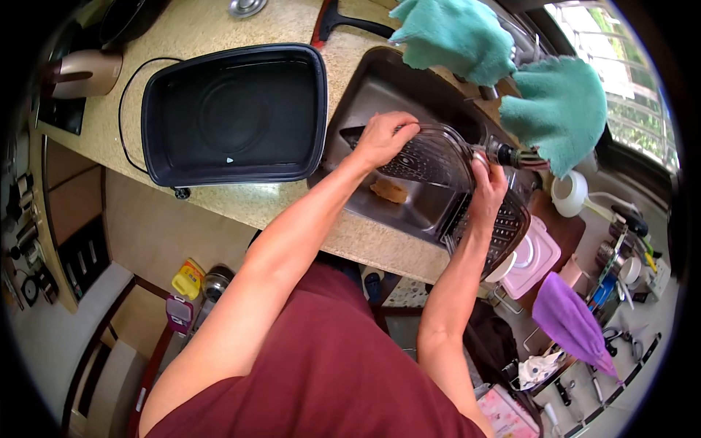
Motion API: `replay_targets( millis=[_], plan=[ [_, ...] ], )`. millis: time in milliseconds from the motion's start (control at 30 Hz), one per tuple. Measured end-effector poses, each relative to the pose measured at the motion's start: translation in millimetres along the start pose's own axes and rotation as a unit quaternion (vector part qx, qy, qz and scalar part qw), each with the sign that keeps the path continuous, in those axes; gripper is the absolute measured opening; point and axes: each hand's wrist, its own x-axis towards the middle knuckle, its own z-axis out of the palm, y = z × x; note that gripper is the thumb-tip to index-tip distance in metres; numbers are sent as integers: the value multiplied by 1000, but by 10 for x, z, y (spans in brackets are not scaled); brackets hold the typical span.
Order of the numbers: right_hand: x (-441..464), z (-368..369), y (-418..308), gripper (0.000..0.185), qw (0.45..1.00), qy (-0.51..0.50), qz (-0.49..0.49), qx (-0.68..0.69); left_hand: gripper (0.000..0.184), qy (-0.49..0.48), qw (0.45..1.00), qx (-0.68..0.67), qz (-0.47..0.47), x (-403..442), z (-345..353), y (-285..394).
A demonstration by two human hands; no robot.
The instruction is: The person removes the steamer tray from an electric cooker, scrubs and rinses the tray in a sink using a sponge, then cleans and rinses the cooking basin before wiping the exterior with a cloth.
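A clear, dark-rimmed lid (447,139) is held tilted over the metal sink (365,91). My left hand (385,140) is closed on its rim on the left. On the right, my right hand (488,188) has its fingers wrapped round the rim, near the faucet (511,155). Dark perforated surfaces show behind the lid and beside my right hand; whether they are one piece I cannot tell. A brown sponge-like piece (389,190) lies on the sink bottom.
Left of the sink, a large black pan (234,113) sits on the counter (281,208) with a cord beside it. Teal cloths (558,109) hang near the faucet. At the right are a pink container (529,255) and a purple cloth (569,317). A black-handled squeegee (354,23) lies behind.
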Motion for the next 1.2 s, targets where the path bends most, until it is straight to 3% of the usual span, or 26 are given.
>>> replay_targets(
  millis=[67,133,200,267,300,400,467,533,600,633,667,733,767,833,867,900,933,1000,1033,1067,1133,1167,1200],
  plan=[
    [65,64,-98,19,998,-26,-1,53,24,-16,997,-63,-37,-72,-138,100],
    [269,108,-184,16,985,-102,-109,-88,24,-28,990,-113,-79,-128,-257,162],
    [359,206,-253,22,986,-155,-41,-38,31,-33,987,-112,-107,-139,-334,138],
    [476,240,-149,21,980,-190,-49,-34,32,-38,988,-109,-101,-187,-327,190],
    [568,359,-68,21,965,-254,-56,-20,32,-51,987,-117,-100,-207,-330,212],
    [656,517,-102,31,953,-272,-122,-50,29,-69,984,-117,-112,-180,-369,338],
    [662,532,-206,40,955,-280,-57,-85,27,-155,975,-34,-156,-154,-459,440],
    [651,555,-193,45,959,-267,-55,-80,28,-149,976,-41,-153,-151,-407,464],
    [672,606,-227,47,949,-264,-30,-167,29,-124,987,-35,-99,-130,-340,494],
    [630,643,-227,39,948,-238,-58,-204,29,-127,987,-32,-96,-120,-335,488],
    [649,677,59,24,799,-146,-384,-439,28,-121,987,-26,-101,-125,-291,463],
    [619,709,133,17,747,-99,-441,-487,27,-112,987,-24,-109,-139,-288,461],
    [618,662,129,17,751,-86,-434,-491,23,-143,981,-5,-131,-77,-269,547],
    [663,748,101,15,806,-204,-352,-430,19,-180,971,55,-147,22,-320,664],
    [596,753,35,19,788,-179,-431,-403,23,-226,943,198,-143,187,-359,801],
    [551,722,-98,22,883,-228,-285,-296,23,-236,944,184,-139,189,-371,788],
    [534,676,-242,26,941,-262,-126,-171,23,-249,943,176,-134,201,-393,788],
    [534,728,-20,24,968,-181,-136,-105,22,-227,941,228,-107,148,-428,966],
    [539,749,139,26,984,-107,-139,-43,21,-207,955,179,-117,83,-455,868],
    [402,695,-29,28,990,56,-130,5,19,-156,976,84,-124,-110,-415,1100],
    [393,621,-103,29,985,74,-154,12,15,-140,979,68,-130,-207,-465,928],
    [581,768,336,29,972,163,-169,22,14,-125,981,82,-125,-246,-486,990],
    [586,790,443,29,972,163,-170,23,13,-94,984,83,-124,-355,-493,1024]
  ],
)
